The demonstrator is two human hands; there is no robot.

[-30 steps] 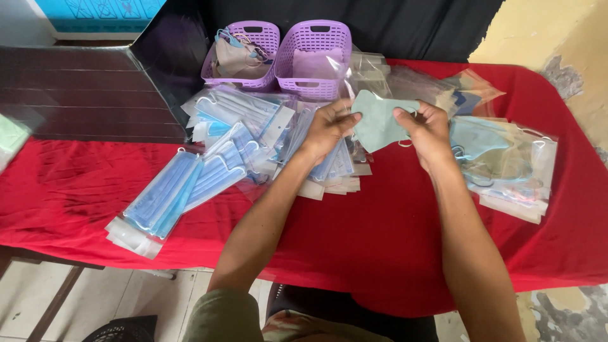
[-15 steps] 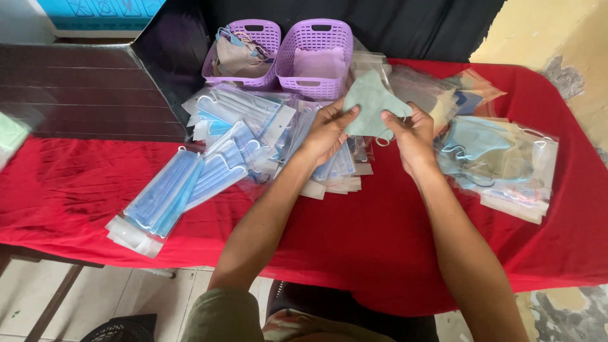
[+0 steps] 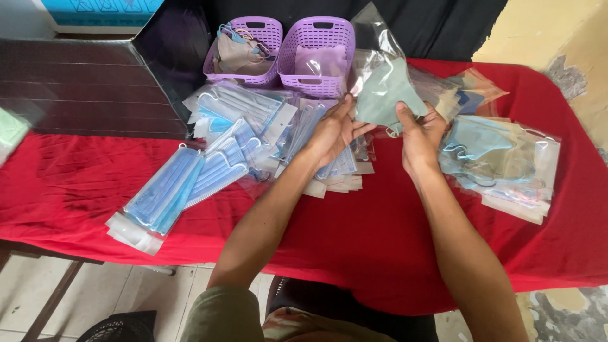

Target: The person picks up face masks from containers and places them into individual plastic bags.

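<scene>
Fingers [image 3: 405, 117] of both hands pinch one grey-green cloth face mask [image 3: 386, 92], half inside a clear plastic sleeve [image 3: 373, 38] above the red-clothed bench [image 3: 380, 253]. Bagged blue masks [image 3: 171, 190] piled left; bagging evidently midway.

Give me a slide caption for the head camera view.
Both hands hold a grey-green cloth mask at a clear bag above a red table.

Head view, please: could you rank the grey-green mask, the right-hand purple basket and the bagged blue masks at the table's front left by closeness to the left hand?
1. Grey-green mask, touching the left hand.
2. Right-hand purple basket, behind it.
3. Bagged blue masks, far left, near the table edge.
</scene>
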